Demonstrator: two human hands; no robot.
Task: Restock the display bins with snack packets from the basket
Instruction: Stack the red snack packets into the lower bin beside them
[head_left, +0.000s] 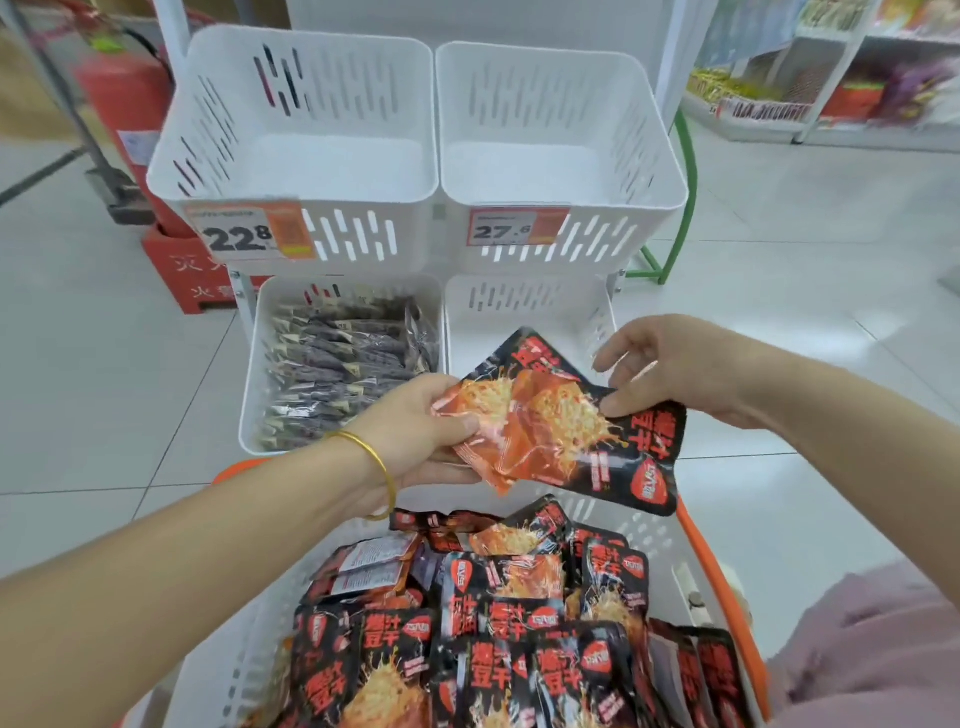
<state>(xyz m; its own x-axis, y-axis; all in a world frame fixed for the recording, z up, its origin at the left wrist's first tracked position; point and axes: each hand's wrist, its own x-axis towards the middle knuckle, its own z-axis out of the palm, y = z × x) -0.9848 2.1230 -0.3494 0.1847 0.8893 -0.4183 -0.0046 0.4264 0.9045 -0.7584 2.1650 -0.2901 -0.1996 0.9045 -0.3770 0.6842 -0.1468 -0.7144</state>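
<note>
A white basket (670, 571) at the bottom of the view holds several black-and-red snack packets (498, 618). My left hand (415, 436) grips a small stack of the same packets (550, 426) above the basket. My right hand (675, 369) pinches the stack's upper right edge with its fingertips. The stack hangs in front of the lower right display bin (524, 317), whose visible part shows no packets. The lower left bin (254, 374) is full of dark purple packets (343, 369). The two upper bins, left (291, 130) and right (561, 135), hold nothing.
Price tags reading 22.8 (249, 231) and 27.6 (517, 228) hang on the upper bins. A red fire extinguisher (124, 104) in its red stand (176, 270) sits left of the rack. A green frame (675, 218) and stocked shelves (831, 73) are at the right.
</note>
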